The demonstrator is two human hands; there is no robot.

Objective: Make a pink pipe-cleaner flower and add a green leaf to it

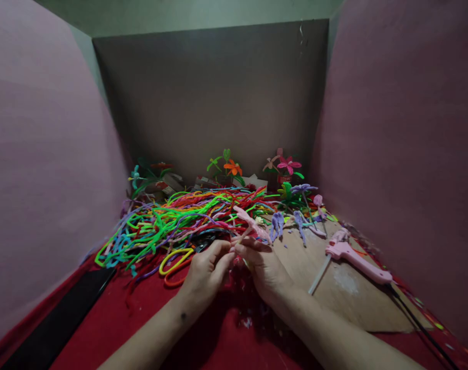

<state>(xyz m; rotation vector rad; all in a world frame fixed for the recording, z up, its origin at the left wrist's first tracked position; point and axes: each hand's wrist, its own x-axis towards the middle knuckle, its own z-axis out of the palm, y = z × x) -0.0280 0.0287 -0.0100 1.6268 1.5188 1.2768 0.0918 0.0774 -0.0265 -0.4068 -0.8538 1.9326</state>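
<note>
A pale pink pipe-cleaner flower (249,221) rises above my fingertips, with its thin stem running down between them. My right hand (266,267) is closed, thumb and fingers pinched on the stem. My left hand (208,264) is closed too, its thumb and forefinger meeting the right fingertips at the stem's lower end. What lies between the fingers is mostly hidden. Just beyond the left hand lie dark-handled scissors or pliers (203,241), partly covered. Purple pipe-cleaner petals (277,226) rest behind my right hand.
A heap of coloured pipe cleaners (180,213) spreads behind the hands. To the right, a pink glue gun (357,262) with a glue stick lies on a wooden board (341,308). Potted pipe-cleaner flowers (232,167) stand at the back. A black flat object (64,318) lies left.
</note>
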